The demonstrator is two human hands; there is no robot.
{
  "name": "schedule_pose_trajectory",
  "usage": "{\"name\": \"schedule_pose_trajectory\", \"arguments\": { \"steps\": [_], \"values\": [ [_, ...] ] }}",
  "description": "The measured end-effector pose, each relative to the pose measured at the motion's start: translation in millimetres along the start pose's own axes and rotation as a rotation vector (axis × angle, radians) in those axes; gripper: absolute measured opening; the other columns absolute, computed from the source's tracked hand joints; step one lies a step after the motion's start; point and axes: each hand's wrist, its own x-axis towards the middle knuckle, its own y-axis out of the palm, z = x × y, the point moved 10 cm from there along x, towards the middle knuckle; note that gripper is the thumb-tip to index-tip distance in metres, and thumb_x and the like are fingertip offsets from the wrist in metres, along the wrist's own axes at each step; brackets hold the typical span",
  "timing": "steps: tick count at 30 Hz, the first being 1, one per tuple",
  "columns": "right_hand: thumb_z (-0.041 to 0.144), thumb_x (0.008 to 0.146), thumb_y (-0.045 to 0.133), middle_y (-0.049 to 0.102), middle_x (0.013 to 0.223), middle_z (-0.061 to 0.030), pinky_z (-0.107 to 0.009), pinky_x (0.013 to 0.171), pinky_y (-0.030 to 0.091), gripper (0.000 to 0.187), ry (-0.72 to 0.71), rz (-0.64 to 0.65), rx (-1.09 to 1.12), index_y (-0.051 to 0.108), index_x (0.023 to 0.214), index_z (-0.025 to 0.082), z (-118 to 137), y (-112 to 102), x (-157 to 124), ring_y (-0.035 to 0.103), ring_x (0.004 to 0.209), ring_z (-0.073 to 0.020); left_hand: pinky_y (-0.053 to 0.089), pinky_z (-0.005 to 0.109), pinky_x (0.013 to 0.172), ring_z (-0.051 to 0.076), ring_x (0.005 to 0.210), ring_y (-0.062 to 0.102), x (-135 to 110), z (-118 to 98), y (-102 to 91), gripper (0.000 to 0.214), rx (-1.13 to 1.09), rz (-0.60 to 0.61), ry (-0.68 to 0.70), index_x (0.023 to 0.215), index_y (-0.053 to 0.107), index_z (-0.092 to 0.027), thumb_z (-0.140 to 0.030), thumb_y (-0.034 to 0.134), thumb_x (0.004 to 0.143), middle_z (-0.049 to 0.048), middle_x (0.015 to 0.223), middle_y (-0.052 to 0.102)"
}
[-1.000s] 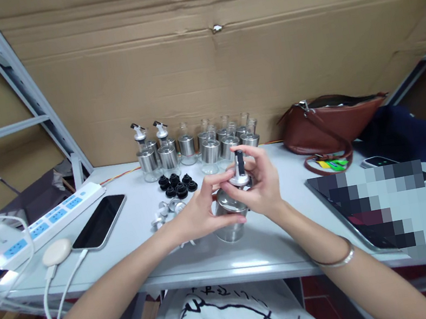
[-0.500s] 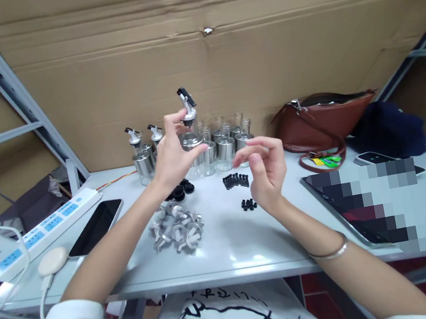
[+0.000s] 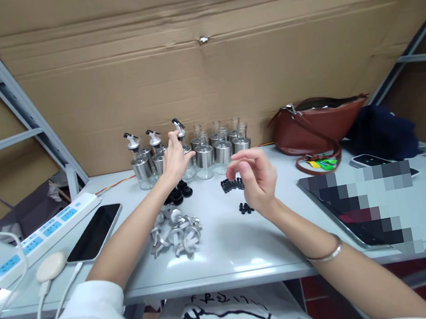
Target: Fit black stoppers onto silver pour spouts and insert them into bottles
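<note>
My left hand (image 3: 174, 158) reaches to the back of the grey table (image 3: 232, 244), its fingers wrapped round a small glass bottle with a steel band and a pour spout (image 3: 181, 132). That bottle stands in line with two other spouted bottles (image 3: 136, 162) on its left and several open bottles (image 3: 222, 152) on its right. My right hand (image 3: 253, 177) hovers over the table's middle, fingers loosely bent and apart, holding nothing. Below it lie small black caps (image 3: 232, 185). A heap of silver spouts (image 3: 177, 234) and black stoppers (image 3: 180, 193) lies under my left forearm.
At the left lie a phone (image 3: 94, 232), a white power strip (image 3: 44, 230) and a round charger (image 3: 50, 265) with cables. At the right are a brown bag (image 3: 314, 128), a dark cloth (image 3: 381, 132), a second phone (image 3: 365, 160) and a blurred flat item (image 3: 365, 204). Cardboard walls the back.
My left hand carried the spouted bottle from the table's middle up and back, and set it down in the row. My right hand let go and stayed mid-table.
</note>
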Motion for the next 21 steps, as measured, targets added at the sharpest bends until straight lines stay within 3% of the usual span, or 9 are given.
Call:
{"name": "schedule_pose_trajectory", "arguments": {
  "steps": [10, 15, 21],
  "values": [
    [0.030, 0.092, 0.044, 0.055, 0.059, 0.0040, -0.023, 0.049, 0.045, 0.012, 0.026, 0.032, -0.015, 0.052, 0.095, 0.021, -2.6, 3.5, 0.2, 0.055, 0.049, -0.0101, 0.045, 0.050, 0.090, 0.033, 0.107, 0.059, -2.0, 11.3, 11.1, 0.064, 0.029, 0.069, -0.055, 0.122, 0.030, -0.014, -0.017, 0.072, 0.073, 0.0200, 0.119, 0.052],
    [0.030, 0.092, 0.044, 0.055, 0.058, 0.0042, -0.024, 0.049, 0.045, 0.012, 0.038, 0.045, -0.025, 0.052, 0.095, 0.021, -5.1, 3.7, -0.5, 0.055, 0.049, -0.0102, 0.040, 0.048, 0.100, 0.032, 0.120, 0.051, -5.8, 7.8, 9.1, 0.066, -0.057, 0.029, 0.024, 0.123, 0.031, -0.016, -0.012, 0.072, 0.071, 0.0222, 0.133, 0.040],
    [0.027, 0.092, 0.043, 0.054, 0.057, 0.0050, -0.022, 0.048, 0.044, 0.010, 0.016, 0.075, -0.055, 0.052, 0.095, 0.021, -3.6, 6.8, 1.5, 0.055, 0.048, -0.0096, 0.031, 0.044, 0.110, 0.029, 0.133, 0.035, -14.9, -0.9, 0.1, 0.079, -0.102, 0.073, 0.091, 0.133, 0.021, -0.015, -0.005, 0.065, 0.069, 0.0207, 0.139, 0.029]
  ]
}}
